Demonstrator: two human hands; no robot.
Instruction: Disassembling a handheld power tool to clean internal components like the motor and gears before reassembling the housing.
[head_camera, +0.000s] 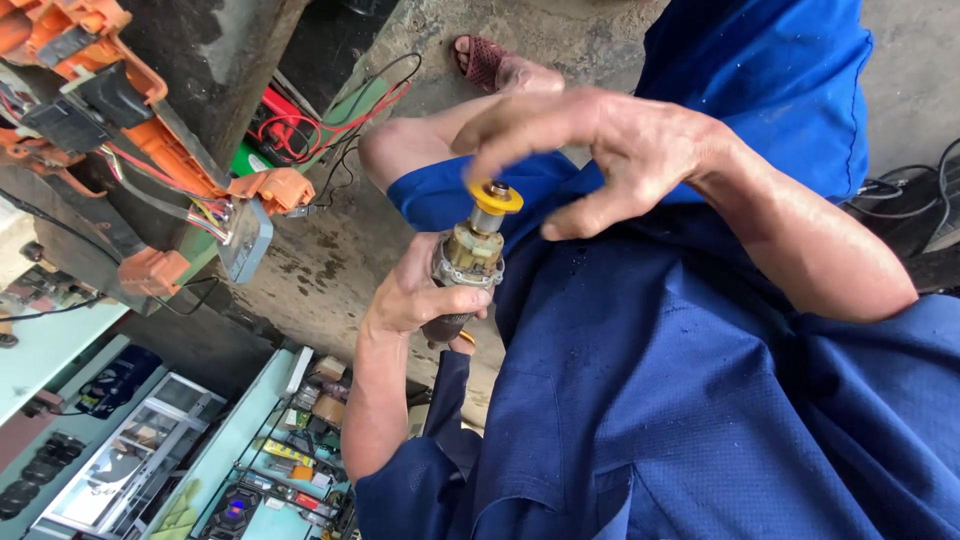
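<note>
My left hand (415, 295) grips a small motor armature (468, 258) around its lower end and holds it upright in front of my blue clothes. The armature has copper windings, a metal collar and a yellow disc (497, 197) on the top of its shaft. My right hand (610, 150) hovers just above and to the right of the yellow disc, fingers spread and blurred, thumb beside the shaft. Whether a fingertip touches the disc I cannot tell. The armature's lower end is hidden in my left fist.
An opened orange tool housing (120, 110) with loose wires hangs at the upper left. Red and black leads (300, 125) lie on the concrete floor (320, 270). Glass-fronted cases with small parts (250, 460) fill the lower left. Black cables (910, 190) lie at the right. My sandalled foot (490, 60) is at the top.
</note>
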